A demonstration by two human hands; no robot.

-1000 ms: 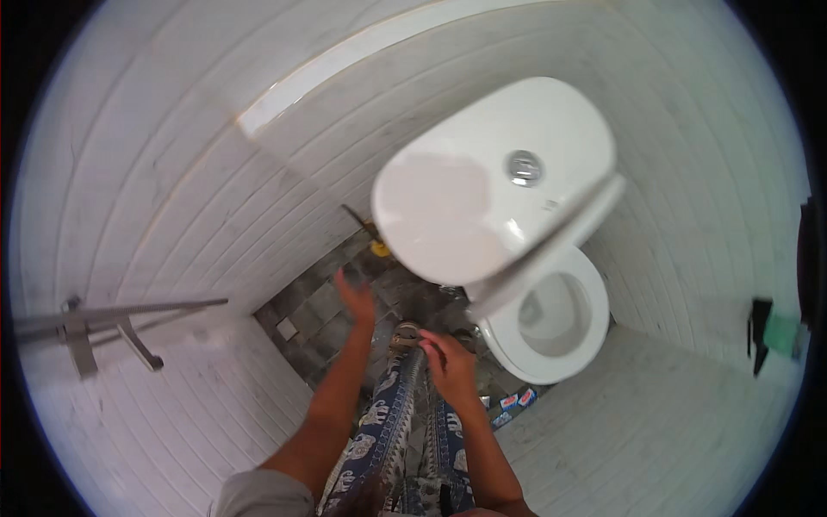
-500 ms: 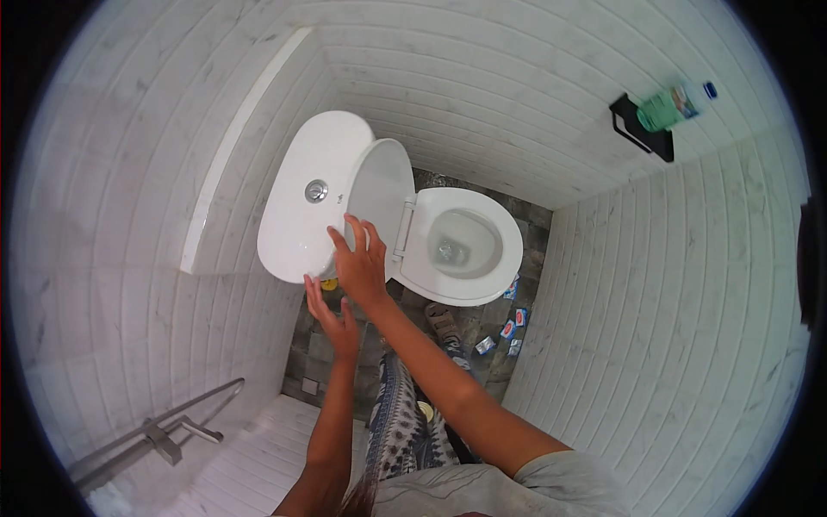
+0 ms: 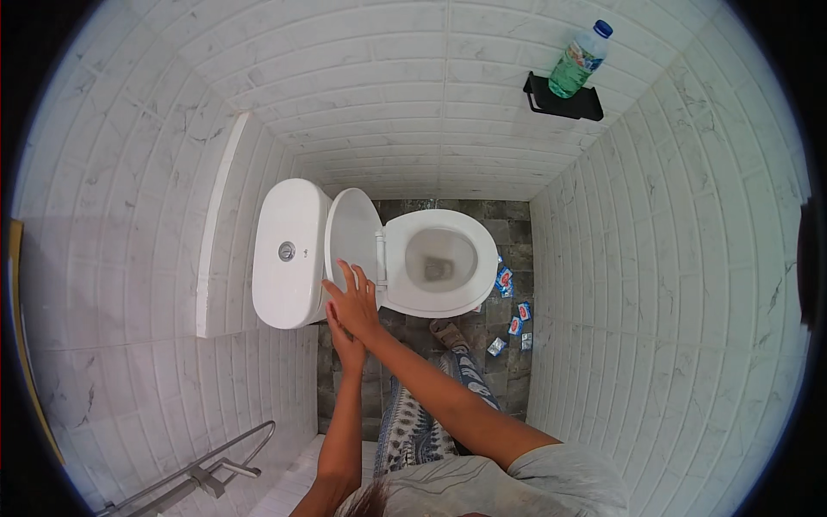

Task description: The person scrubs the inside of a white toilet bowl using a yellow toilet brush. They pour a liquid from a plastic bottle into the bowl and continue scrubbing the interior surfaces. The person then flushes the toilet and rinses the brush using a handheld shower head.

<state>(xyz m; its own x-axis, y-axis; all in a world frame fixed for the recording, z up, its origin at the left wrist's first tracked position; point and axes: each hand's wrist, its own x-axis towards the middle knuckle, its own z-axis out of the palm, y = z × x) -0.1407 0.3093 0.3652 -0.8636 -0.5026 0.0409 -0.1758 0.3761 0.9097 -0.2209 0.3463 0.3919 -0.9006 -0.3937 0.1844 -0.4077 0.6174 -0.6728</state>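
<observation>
A white toilet (image 3: 403, 297) stands at the centre, its bowl uncovered and its seat ring down. The raised lid (image 3: 353, 220) leans back toward the cistern (image 3: 289, 211), which has a round silver flush button (image 3: 287, 251) on top. My right hand (image 3: 355, 308) is open at the lid's near lower side, thumb toward the cistern and fingers spread over the lid's inner face; whether they press on it I cannot tell. Just below, my left hand (image 3: 346, 346) points up with outstretched fingers, close under the right wrist and partly covered by it. No object shows in either hand.
Small blue, red and white packets (image 3: 515, 326) lie on the dark tiled floor right of the bowl. A green-tinted bottle (image 3: 577, 65) stands on a black wall holder (image 3: 562, 105). At lower left is a metal bar fixture (image 3: 207, 479). White tiled walls (image 3: 637, 345) close in around.
The whole view has shifted and levelled. My left hand has moved from beside the cistern to under my right hand. A small yellow thing near the left fingertips no longer shows.
</observation>
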